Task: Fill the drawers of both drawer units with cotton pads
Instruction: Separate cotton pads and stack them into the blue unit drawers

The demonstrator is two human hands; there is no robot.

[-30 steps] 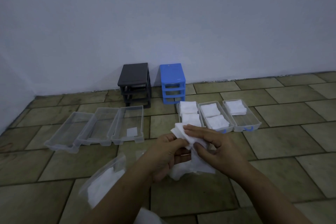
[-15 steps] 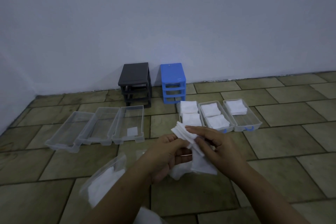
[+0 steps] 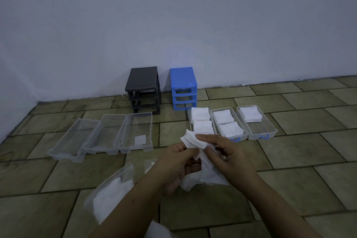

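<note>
Fingers (image 3: 201,138) of both hands pinching cotton pads (image 3: 190,139), stack fanned between them

tiled floor (image 3: 289,179), drawers (image 3: 135,133), units (image 3: 183,89), perhaps bag (image 3: 110,199)

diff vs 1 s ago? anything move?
Barely. The right hand drew its fingers slightly back along the cotton pad stack that both hands hold; the left hand keeps its grip. Six drawers, both units and the bag are unchanged.
</note>
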